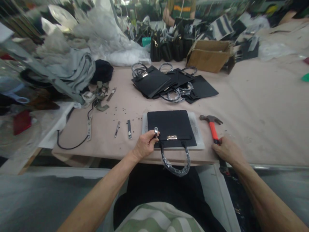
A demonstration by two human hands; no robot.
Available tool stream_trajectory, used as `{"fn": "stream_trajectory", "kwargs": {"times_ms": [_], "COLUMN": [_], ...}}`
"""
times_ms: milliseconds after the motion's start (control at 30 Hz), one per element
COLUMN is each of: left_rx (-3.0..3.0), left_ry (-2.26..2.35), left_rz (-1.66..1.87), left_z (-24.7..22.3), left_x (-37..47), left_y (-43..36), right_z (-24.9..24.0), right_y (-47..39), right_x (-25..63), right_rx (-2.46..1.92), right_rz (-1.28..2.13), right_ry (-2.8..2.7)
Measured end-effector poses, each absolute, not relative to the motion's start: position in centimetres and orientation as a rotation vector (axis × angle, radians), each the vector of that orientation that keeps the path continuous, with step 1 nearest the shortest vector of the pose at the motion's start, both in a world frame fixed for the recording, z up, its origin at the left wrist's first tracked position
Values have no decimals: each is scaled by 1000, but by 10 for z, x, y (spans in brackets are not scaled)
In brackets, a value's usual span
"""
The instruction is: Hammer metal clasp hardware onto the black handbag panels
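Observation:
A flat black bag panel (170, 124) with a gold clasp (172, 137) lies on a pale slab (199, 135). Its plastic-wrapped handle (177, 169) hangs over the table's front edge. My left hand (145, 144) pinches a short metal punch (156, 130) upright at the panel's left side, near the base of the handle. Off to the right, my right hand (228, 149) is wrapped around the grip of a claw hammer (212, 127). The hammer head rests on or just above the table, apart from the panel; I cannot tell which.
Two slim metal tools (129, 129) and small dark bits lie left of the slab. More black panels (154, 82) are piled behind it, near a cardboard box (210, 56) and black bags (155, 48). Cloth and plastic (79, 69) crowd the left. Another person (181, 11) is across the table.

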State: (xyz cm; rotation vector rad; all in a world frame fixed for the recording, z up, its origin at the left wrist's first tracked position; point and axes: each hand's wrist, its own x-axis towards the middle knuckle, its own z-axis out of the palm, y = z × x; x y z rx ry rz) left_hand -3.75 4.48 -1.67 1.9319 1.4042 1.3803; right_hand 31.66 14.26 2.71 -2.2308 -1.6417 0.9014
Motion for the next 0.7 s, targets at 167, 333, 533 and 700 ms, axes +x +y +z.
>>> {"fn": "stream_trajectory", "kwargs": {"times_ms": [167, 333, 533, 700], "left_rx": [1882, 1861, 1865, 1840], "left_ry": [1413, 1393, 1399, 1393], "left_rz": [1413, 1429, 1384, 1385], "left_z": [-20, -22, -23, -23], "left_x": [-37, -36, -36, -35], "left_y": [44, 44, 44, 44], "right_z": [61, 109, 152, 183], "right_y": [140, 98, 67, 68], "right_x": [296, 259, 225, 226], "right_rx": [-1973, -1633, -1192, -1023], "right_rz": [1294, 1267, 521, 326], "right_ry": [-1534, -1476, -2379, -2570]}}
